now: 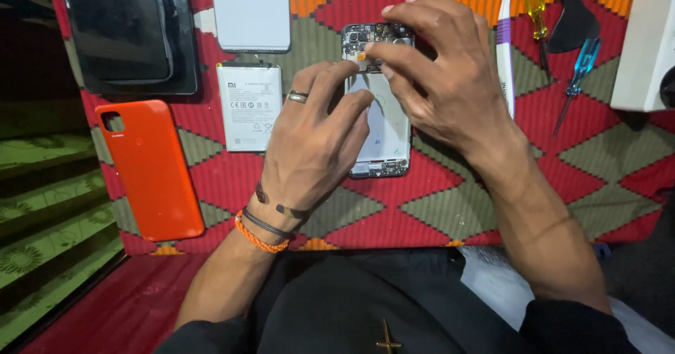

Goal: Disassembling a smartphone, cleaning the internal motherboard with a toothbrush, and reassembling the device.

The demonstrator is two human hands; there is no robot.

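Head view: an opened phone [383, 125] lies back-up on the patterned cloth [436, 206].
Left hand [316, 139]: fingers spread, resting on the phone's left edge.
Right hand [439, 80]: fingertips pinched at the phone's top.
Left of it: white battery [248, 106], orange cover [151, 168].
Right: screwdrivers [576, 73].

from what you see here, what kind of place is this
Likely a small phone repair bench: an opened phone under both hands, a loose battery and orange back cover beside it, and screwdrivers on a patterned cloth.
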